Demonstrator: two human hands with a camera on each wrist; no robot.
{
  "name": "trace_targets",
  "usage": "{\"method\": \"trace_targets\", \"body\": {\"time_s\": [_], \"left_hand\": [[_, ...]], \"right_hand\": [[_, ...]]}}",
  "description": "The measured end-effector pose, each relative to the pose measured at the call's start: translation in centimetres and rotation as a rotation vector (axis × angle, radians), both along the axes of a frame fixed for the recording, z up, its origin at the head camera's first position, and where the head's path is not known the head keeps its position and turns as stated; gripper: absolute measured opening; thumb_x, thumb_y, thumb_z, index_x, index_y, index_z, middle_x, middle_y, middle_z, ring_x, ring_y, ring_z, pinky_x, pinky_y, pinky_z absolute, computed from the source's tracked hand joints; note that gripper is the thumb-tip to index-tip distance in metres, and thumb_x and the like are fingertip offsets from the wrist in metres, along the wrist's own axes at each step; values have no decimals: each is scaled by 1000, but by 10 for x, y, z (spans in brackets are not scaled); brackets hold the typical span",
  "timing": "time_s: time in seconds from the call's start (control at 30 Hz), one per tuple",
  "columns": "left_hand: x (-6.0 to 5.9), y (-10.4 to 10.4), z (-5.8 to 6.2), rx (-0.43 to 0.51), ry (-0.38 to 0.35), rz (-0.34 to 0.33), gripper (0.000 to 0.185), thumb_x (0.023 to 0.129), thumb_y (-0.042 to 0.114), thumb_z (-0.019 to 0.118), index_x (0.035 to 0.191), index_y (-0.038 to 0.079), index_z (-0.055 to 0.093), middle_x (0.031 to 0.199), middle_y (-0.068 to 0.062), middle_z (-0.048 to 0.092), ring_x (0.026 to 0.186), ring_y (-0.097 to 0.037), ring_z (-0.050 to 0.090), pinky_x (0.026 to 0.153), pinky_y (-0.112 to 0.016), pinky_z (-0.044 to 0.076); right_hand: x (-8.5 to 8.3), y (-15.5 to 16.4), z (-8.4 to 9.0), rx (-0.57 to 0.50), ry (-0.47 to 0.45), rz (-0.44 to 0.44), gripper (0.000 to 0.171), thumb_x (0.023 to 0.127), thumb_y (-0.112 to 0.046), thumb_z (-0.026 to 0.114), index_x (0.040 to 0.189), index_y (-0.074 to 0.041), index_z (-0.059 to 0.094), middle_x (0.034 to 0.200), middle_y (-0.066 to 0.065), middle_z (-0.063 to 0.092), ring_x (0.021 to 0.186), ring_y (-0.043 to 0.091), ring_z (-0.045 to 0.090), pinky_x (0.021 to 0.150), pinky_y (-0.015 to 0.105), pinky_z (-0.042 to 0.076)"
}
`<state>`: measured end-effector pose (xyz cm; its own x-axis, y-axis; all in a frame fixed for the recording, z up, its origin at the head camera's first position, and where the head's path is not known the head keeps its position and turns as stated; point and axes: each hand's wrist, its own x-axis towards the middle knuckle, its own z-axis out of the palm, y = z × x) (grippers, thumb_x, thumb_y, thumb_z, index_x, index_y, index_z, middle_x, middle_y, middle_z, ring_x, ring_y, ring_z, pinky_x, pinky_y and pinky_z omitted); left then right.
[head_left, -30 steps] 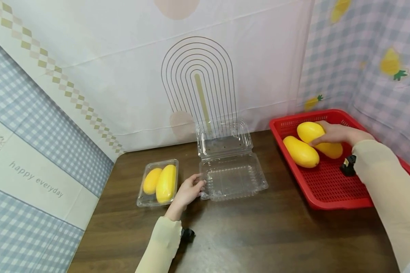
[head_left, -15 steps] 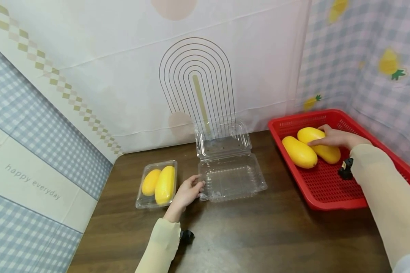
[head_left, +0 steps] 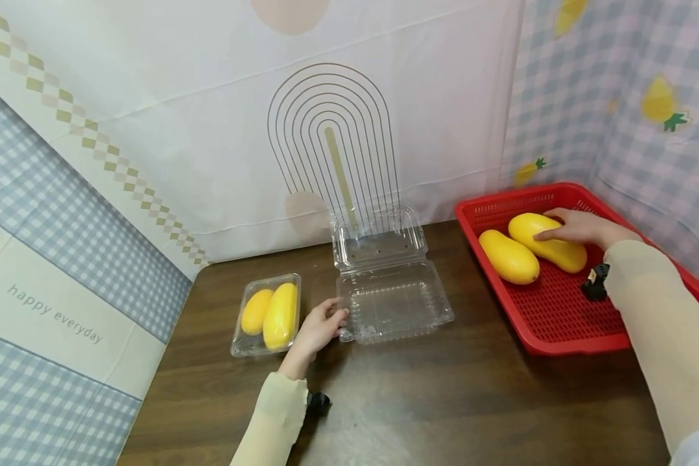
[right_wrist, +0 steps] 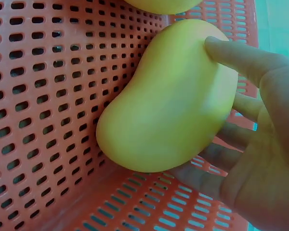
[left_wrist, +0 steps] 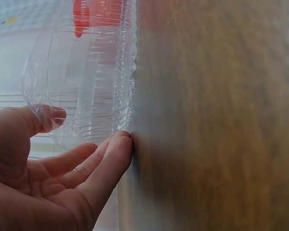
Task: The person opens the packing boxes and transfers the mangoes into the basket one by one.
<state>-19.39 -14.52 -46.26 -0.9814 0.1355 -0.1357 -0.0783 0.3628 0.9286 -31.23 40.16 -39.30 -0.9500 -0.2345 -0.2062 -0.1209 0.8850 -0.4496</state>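
Observation:
My right hand (head_left: 579, 226) grips a yellow mango (head_left: 530, 230) inside the red basket (head_left: 559, 346) at the right. In the right wrist view the thumb (right_wrist: 231, 55) lies over the mango (right_wrist: 168, 101) and the fingers curl beneath it on the basket's mesh (right_wrist: 38, 72). A second mango (head_left: 509, 257) lies just left of it. My left hand (head_left: 320, 327) holds the left corner of an open, empty clear clamshell box (head_left: 393, 301). The left wrist view shows the thumb over the box's rim (left_wrist: 86, 72) and the fingers against its side.
A closed clear box (head_left: 266, 315) with two yellow mangoes sits left of my left hand. The clamshell's lid (head_left: 378, 239) leans back against the cloth backdrop. Cloth walls close in the dark wooden table (head_left: 443, 401) at the back, left and right.
The mango under my right hand has shifted slightly in the basket, with the hand staying on it. My left hand has stayed at the clamshell's corner.

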Motion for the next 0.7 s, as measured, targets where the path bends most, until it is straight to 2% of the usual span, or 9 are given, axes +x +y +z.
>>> {"method": "trace_targets", "body": {"time_s": [0.1, 0.3, 0.53, 0.7], "left_hand": [[0, -1, -1, -6, -1, 2, 48, 102, 16, 57, 143, -8, 47, 122, -26, 64, 100, -35, 66, 71, -30, 56], [-3, -1, -2, -24, -4, 8, 47, 101, 17, 59, 142, -6, 50, 119, -20, 67, 95, -25, 66, 70, -26, 55], [-4, 0, 0, 2, -17, 11, 48, 101, 16, 58, 143, -5, 49, 120, -20, 67, 98, -26, 66, 71, -25, 55], [-4, 0, -2, 3, -12, 8, 47, 101, 15, 59, 142, -6, 50, 117, -20, 67, 95, -25, 66, 69, -23, 54]], "right_hand": [[2, 3, 2, 3, -31, 3, 89, 98, -48, 59, 144, 20, 27, 141, 45, 31, 125, 58, 34, 104, 73, 27], [4, 8, 4, -7, -106, 0, 93, 99, -50, 56, 144, 24, 21, 142, 48, 25, 128, 60, 28, 105, 74, 22], [7, 10, 3, 13, -90, 2, 95, 98, -50, 56, 144, 24, 20, 141, 49, 25, 127, 60, 28, 104, 74, 23], [7, 9, 4, 16, -82, -1, 93, 99, -47, 56, 145, 25, 19, 142, 49, 22, 129, 61, 26, 105, 73, 21]]}}
